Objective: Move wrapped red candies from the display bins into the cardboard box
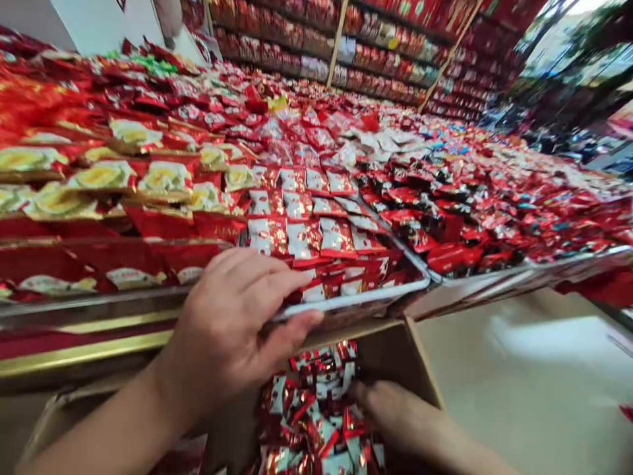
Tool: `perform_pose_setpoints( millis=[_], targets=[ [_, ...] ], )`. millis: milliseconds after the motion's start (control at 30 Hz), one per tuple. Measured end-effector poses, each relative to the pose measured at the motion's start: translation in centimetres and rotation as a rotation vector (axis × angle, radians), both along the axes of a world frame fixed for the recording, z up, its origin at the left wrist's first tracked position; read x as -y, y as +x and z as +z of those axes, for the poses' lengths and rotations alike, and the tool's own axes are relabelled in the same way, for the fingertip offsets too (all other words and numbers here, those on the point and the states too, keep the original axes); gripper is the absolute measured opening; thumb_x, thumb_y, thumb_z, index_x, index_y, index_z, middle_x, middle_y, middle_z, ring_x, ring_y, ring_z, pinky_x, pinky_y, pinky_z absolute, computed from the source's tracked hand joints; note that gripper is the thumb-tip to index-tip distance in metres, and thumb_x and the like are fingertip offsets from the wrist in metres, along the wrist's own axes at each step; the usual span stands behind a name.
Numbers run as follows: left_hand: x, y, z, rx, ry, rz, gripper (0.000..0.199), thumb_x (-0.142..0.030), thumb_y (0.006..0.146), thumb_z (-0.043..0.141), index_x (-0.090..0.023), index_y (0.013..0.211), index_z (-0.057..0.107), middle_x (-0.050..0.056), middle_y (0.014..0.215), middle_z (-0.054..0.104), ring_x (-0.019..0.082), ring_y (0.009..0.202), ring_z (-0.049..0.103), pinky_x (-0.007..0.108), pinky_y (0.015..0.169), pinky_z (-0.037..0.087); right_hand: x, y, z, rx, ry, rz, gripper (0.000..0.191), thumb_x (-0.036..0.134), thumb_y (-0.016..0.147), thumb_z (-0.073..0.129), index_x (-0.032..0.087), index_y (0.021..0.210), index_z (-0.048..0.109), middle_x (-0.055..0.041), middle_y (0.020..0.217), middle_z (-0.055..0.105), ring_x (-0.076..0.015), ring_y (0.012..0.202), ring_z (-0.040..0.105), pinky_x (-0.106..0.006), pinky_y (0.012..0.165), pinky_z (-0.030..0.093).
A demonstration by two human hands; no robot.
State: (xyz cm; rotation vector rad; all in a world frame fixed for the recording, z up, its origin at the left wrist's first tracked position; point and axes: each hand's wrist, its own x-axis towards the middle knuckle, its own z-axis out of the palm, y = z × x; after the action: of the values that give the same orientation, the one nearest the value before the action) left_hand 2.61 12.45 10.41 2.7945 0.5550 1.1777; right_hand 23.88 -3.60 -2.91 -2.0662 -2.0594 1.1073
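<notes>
My left hand point(242, 307) lies over the front rim of a clear tray point(341, 300), its fingertips against the near packets and its thumb apart from the fingers. Nothing shows between them. In the tray stand rows of small red and white packets point(302, 239). Below, my right hand point(390, 412) reaches into a cardboard box point(424, 366); it is blurred and its fingers are hidden among loose red and white packets point(321, 422). Whether it grips one I cannot tell.
Larger red packets with yellow-green pictures point(103, 175) fill the tray on the left. Red and black packets point(420, 204) lie in the tray on the right. Stocked shelves point(316, 39) stand behind. A gold strip point(89, 349) runs below the left tray.
</notes>
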Motion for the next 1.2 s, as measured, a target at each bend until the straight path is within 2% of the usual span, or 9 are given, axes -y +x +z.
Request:
perform_pose_setpoints(
  millis=[133, 267, 367, 533, 733, 833, 933, 1033, 1200],
  targets=[
    [0.4, 0.4, -0.1, -0.001, 0.01, 0.04, 0.026, -0.034, 0.076, 0.054, -0.012, 0.089, 0.06, 0.01, 0.093, 0.062, 0.022, 0.089, 0.054, 0.039, 0.079, 0.043, -1.2, 0.2, 1.5, 0.202, -0.088, 0.246, 0.024, 0.012, 0.073, 0.045, 0.014, 0.093, 0.058, -0.0119, 0.088, 0.064, -0.0189, 0.079, 0.059, -0.024, 0.069, 0.041],
    [0.8, 0.4, 0.1, -0.043, 0.033, 0.068, 0.03, -0.034, 0.077, 0.051, -0.01, 0.091, 0.061, 0.016, 0.114, 0.056, 0.025, 0.105, 0.05, 0.042, 0.089, 0.038, -3.7, -0.4, 2.6, 0.371, -0.016, 0.311, 0.021, 0.01, 0.075, 0.043, 0.012, 0.089, 0.059, -0.0132, 0.085, 0.065, -0.0219, 0.079, 0.061, -0.027, 0.066, 0.042],
    [0.8, 0.4, 0.1, -0.035, 0.067, 0.106, 0.032, -0.037, 0.076, 0.051, -0.011, 0.092, 0.061, 0.016, 0.116, 0.056, 0.026, 0.11, 0.047, 0.042, 0.093, 0.036, -5.4, -1.3, 2.8, 0.438, 0.033, 0.329, 0.025, 0.007, 0.075, 0.041, 0.012, 0.092, 0.059, -0.0141, 0.086, 0.065, -0.023, 0.079, 0.061, -0.027, 0.062, 0.043],
    [0.8, 0.5, -0.1, -0.018, 0.076, 0.119, 0.032, -0.037, 0.076, 0.05, -0.014, 0.096, 0.059, 0.011, 0.104, 0.063, 0.023, 0.099, 0.054, 0.039, 0.087, 0.041, -7.0, -3.4, 1.2, 0.431, 0.05, 0.404, 0.031, 0.001, 0.071, 0.04, 0.011, 0.092, 0.06, -0.0152, 0.084, 0.065, -0.025, 0.08, 0.061, -0.03, 0.064, 0.044],
    [1.1, 0.6, -0.2, -0.007, 0.044, 0.123, 0.031, -0.038, 0.077, 0.049, -0.014, 0.094, 0.06, 0.008, 0.092, 0.066, 0.021, 0.088, 0.058, 0.037, 0.08, 0.042, -7.4, -7.7, -1.7, 0.319, 0.045, 0.509, 0.022, 0.01, 0.071, 0.049, 0.011, 0.089, 0.062, -0.0148, 0.087, 0.065, -0.0239, 0.081, 0.06, -0.03, 0.065, 0.045],
    [1.1, 0.6, -0.2, 0.018, 0.041, 0.116, 0.03, -0.036, 0.076, 0.05, -0.014, 0.094, 0.06, 0.008, 0.092, 0.065, 0.02, 0.089, 0.057, 0.036, 0.081, 0.042, -7.7, -9.6, -3.2, 0.253, 0.072, 0.494, 0.023, 0.019, 0.073, 0.051, 0.012, 0.093, 0.06, -0.0135, 0.093, 0.063, -0.0225, 0.084, 0.059, -0.029, 0.068, 0.046],
    [1.1, 0.7, -0.3, 0.037, 0.043, 0.118, 0.03, -0.036, 0.076, 0.05, -0.014, 0.093, 0.06, 0.007, 0.092, 0.065, 0.02, 0.09, 0.057, 0.035, 0.082, 0.042, -7.9, -10.6, -4.4, 0.198, 0.111, 0.452, 0.033, 0.029, 0.072, 0.056, 0.013, 0.1, 0.056, -0.0134, 0.105, 0.056, -0.0226, 0.089, 0.057, -0.029, 0.069, 0.046],
    [1.1, 0.8, -0.3, 0.036, 0.042, 0.117, 0.03, -0.037, 0.076, 0.05, -0.014, 0.093, 0.06, 0.007, 0.09, 0.065, 0.019, 0.089, 0.057, 0.035, 0.082, 0.041, -7.7, -10.9, -5.0, 0.164, 0.126, 0.405, 0.042, 0.029, 0.067, 0.061, 0.014, 0.106, 0.052, -0.0134, 0.108, 0.052, -0.0232, 0.087, 0.056, -0.03, 0.067, 0.046],
    [1.2, 0.8, -0.4, 0.038, 0.026, 0.117, 0.031, -0.038, 0.077, 0.048, -0.015, 0.093, 0.061, 0.005, 0.089, 0.065, 0.018, 0.089, 0.057, 0.033, 0.083, 0.041, -6.4, -12.2, -5.1, 0.061, 0.183, 0.336, 0.027, 0.021, 0.078, 0.047, 0.014, 0.103, 0.053, -0.0145, 0.109, 0.049, -0.0249, 0.099, 0.048, -0.037, 0.08, 0.04]
  ],
)
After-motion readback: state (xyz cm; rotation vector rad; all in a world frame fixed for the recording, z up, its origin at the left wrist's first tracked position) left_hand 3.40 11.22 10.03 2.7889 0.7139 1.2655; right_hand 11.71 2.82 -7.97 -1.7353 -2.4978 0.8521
